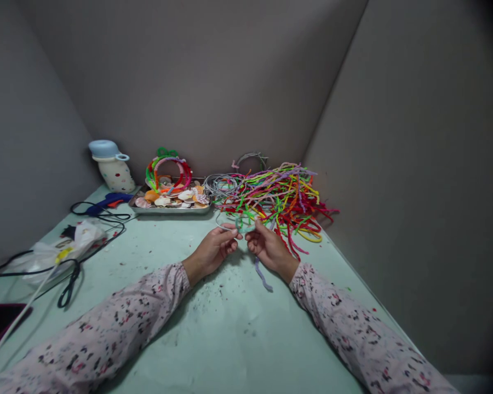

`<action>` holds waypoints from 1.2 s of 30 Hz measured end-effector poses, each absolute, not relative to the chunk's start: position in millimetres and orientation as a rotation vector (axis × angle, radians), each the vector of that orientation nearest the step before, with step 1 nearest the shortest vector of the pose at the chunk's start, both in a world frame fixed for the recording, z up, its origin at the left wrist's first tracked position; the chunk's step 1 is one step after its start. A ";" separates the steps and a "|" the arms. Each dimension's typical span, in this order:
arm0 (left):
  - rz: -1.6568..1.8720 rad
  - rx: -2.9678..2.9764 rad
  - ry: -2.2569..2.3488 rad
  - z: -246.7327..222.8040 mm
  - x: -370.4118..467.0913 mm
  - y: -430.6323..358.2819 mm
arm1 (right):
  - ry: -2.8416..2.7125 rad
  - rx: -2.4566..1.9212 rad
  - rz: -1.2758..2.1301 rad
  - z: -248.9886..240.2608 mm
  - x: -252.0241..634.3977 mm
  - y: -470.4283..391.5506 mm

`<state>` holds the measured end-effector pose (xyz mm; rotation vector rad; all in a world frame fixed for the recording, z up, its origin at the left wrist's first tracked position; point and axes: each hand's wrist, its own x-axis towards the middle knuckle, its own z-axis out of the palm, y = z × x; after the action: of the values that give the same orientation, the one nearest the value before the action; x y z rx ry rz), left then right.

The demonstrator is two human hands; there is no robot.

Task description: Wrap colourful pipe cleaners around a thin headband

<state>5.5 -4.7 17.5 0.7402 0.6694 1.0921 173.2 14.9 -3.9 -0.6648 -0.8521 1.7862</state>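
Note:
My left hand point(213, 251) is closed in a pinch on a thin grey wire point(221, 223), which curves out past its fingertips. My right hand point(271, 249), just beside it, pinches a pale green pipe cleaner point(245, 226) that spans the small gap between both hands. Its exact wrapping around the wire is too small to make out. Below my right hand, a lavender pipe cleaner point(263, 276) hangs or lies over the table; its upper end is hidden by the fingers. Right behind the hands spreads a tangled heap of coloured pipe cleaners point(287, 191).
Shells point(184, 195) fill a metal tray point(170, 210), with wrapped colourful rings point(168, 164) on top. Coiled grey wire point(222, 186) lies beside it. At left are a bottle point(110, 167), black cables point(69, 284) and a plastic bag point(45, 254). Grey walls enclose the green table point(213, 339).

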 end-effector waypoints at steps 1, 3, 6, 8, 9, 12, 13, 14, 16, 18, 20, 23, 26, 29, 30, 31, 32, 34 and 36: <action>1.093 0.748 0.669 16.8 5.7 -4.5 | -0.878 -0.654 1.787 -4.2 173.5 14.4; 1.091 0.759 0.666 15.5 6.0 -4.4 | -0.924 -0.644 1.787 -4.8 174.0 13.4; 1.090 0.758 0.679 14.3 6.6 -4.7 | -0.934 -0.660 1.787 -4.7 174.5 12.6; 1.097 0.757 0.696 13.9 7.2 -4.8 | -0.914 -0.678 1.788 -3.8 174.5 12.2; 1.096 0.761 0.700 13.8 7.6 -4.7 | -0.905 -0.684 1.787 -3.2 174.6 12.1; 1.068 0.789 0.695 13.7 8.2 -4.2 | -0.895 -0.690 1.781 -2.1 174.4 12.0; 1.063 0.797 0.694 13.6 8.3 -3.9 | -0.896 -0.691 1.779 -2.0 174.2 12.1; 1.062 0.803 0.694 13.4 8.2 -3.6 | -0.897 -0.691 1.779 -2.0 174.1 12.3; 1.073 0.808 0.701 12.5 7.8 -2.9 | -0.897 -0.688 1.781 -2.4 173.8 12.7; 1.079 0.813 0.708 11.4 7.3 -2.3 | -0.902 -0.684 1.784 -3.0 173.7 13.2; 1.087 0.818 0.713 10.7 6.9 -1.8 | -0.912 -0.690 1.782 -3.7 173.8 13.5; 1.102 0.812 0.721 10.9 6.6 -1.6 | -0.932 -0.703 1.773 -5.0 174.2 13.8; 1.104 0.806 0.740 12.5 6.3 -1.7 | -0.950 -0.691 1.774 -6.3 174.4 13.9; 1.100 0.819 0.748 13.6 6.0 -1.8 | -0.958 -0.678 1.781 -6.5 174.3 13.6; 1.101 0.827 0.745 13.6 6.0 -1.8 | -0.956 -0.677 1.782 -6.1 174.2 13.4; 1.101 0.837 0.742 13.3 6.1 -1.8 | -0.949 -0.679 1.782 -5.5 174.1 13.2; 1.100 0.845 0.740 12.9 6.2 -1.9 | -0.938 -0.684 1.782 -4.8 174.0 12.9; 1.100 0.856 0.742 11.8 6.6 -2.1 | -0.911 -0.692 1.780 -3.1 173.8 12.4; 1.103 0.855 0.746 10.8 6.9 -2.2 | -0.888 -0.697 1.779 -1.7 173.6 12.0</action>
<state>6.9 -2.2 10.8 0.8552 0.7461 1.1032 173.6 12.0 -1.7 -0.6968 -0.8879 1.7790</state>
